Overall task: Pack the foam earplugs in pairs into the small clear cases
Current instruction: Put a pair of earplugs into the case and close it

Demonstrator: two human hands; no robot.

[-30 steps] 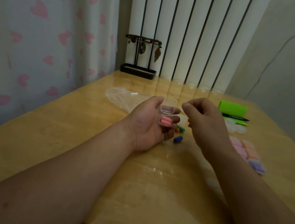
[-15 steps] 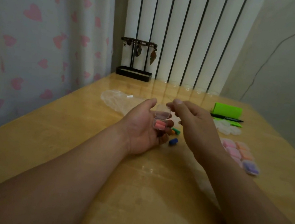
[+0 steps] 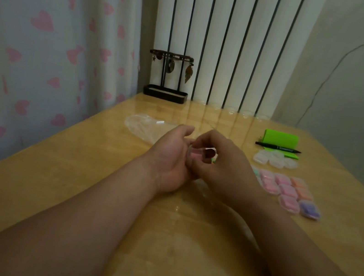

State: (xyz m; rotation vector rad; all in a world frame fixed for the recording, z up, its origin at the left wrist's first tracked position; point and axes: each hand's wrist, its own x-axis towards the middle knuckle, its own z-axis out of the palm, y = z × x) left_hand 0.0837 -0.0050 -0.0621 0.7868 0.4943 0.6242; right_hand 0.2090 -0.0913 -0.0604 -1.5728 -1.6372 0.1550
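Note:
My left hand [image 3: 170, 160] cradles a small clear case [image 3: 198, 154] with pink foam earplugs inside. My right hand [image 3: 222, 166] has its fingers curled over the same case, thumb and fingertips pinching its lid side. A sliver of a green earplug [image 3: 214, 160] shows on the table behind my right hand; other loose earplugs are hidden. To the right lie several filled cases [image 3: 287, 190] in rows, pink, orange and one purple [image 3: 310, 210]. Several empty clear cases [image 3: 275, 159] sit beyond them.
A crumpled clear plastic bag [image 3: 147, 126] lies behind my left hand. A green block [image 3: 280, 138] with a black pen [image 3: 278, 148] sits at the back right. A black jewellery stand [image 3: 165, 91] occupies the table's far corner by the radiator. The curtain hangs at the left.
My right hand moved left onto the case in my left hand and now pinches it; the case lid, open before, looks folded down. The camera view shifted slightly.

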